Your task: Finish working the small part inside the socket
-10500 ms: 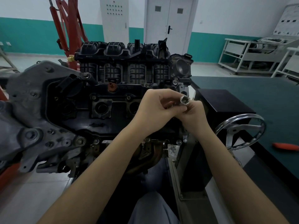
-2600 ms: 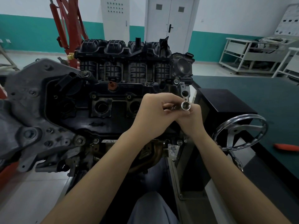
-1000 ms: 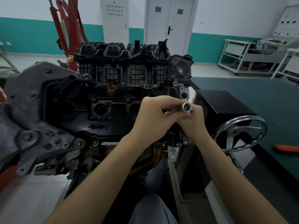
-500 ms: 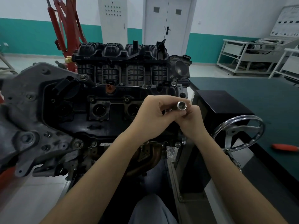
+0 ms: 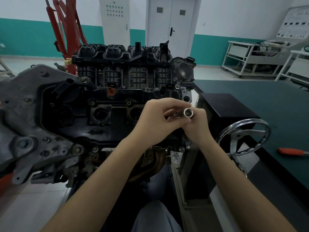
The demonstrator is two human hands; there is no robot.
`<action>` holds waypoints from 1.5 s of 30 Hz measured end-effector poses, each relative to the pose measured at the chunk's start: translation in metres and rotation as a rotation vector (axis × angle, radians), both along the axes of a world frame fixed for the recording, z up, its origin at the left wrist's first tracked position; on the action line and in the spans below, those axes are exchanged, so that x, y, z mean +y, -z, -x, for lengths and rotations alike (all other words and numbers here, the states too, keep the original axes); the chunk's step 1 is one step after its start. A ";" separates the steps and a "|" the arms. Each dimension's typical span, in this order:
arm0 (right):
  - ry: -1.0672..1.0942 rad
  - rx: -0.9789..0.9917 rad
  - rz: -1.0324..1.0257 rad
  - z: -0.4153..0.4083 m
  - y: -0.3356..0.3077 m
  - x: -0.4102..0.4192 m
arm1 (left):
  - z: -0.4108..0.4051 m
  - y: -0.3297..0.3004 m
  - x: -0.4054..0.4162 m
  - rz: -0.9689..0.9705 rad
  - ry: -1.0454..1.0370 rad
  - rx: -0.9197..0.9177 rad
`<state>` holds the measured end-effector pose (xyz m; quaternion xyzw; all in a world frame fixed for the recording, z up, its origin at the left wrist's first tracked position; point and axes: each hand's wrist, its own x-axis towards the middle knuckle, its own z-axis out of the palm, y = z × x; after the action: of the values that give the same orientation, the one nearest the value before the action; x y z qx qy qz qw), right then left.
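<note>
Both hands were up in front of the engine [image 5: 117, 101], at its right end, touching each other. Left hand [image 5: 156, 121] had its fingers curled round a short chrome piece [image 5: 176, 114], probably an extension or adapter; most of it was hidden in the grip, so can't say which. Right hand [image 5: 197, 124] pinched one chrome socket [image 5: 188, 112], open end facing the camera, just beside the tip of that piece. Whether the two parts touched, I couldn't tell.

Engine sat on a stand, black plastic intake manifold [image 5: 123, 64] on top with four runners, one throttle body [image 5: 184, 71] at its right end. Two open plug wells [image 5: 101, 114] showed in the cover left of the hands; others, if any, were behind the left hand. One orange cap [image 5: 111, 92] above them. Grey timing cover [image 5: 25, 114] on the left.

Right of the hands: one black box [image 5: 225, 106], one chrome handwheel [image 5: 243, 138], one green-topped counter [image 5: 267, 101] with one red-handled tool [image 5: 291, 151] lying on it, well apart from the hands. Background: one red engine hoist [image 5: 66, 22], one double door [image 5: 170, 22], two white trolleys [image 5: 247, 61].
</note>
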<state>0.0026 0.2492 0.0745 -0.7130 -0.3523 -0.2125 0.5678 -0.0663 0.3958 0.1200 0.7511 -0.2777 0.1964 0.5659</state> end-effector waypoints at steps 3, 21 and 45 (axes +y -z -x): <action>-0.030 -0.009 0.005 0.000 -0.002 -0.001 | 0.000 0.001 0.000 -0.006 -0.091 -0.057; 0.013 -0.002 0.021 0.004 -0.003 -0.001 | -0.001 0.000 -0.002 0.056 0.099 0.054; 0.029 -0.055 0.037 0.006 -0.003 0.001 | 0.002 -0.001 0.000 -0.003 0.012 -0.034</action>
<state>-0.0033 0.2498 0.0778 -0.7224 -0.3611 -0.2338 0.5413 -0.0685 0.3957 0.1211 0.7468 -0.2920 0.2056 0.5611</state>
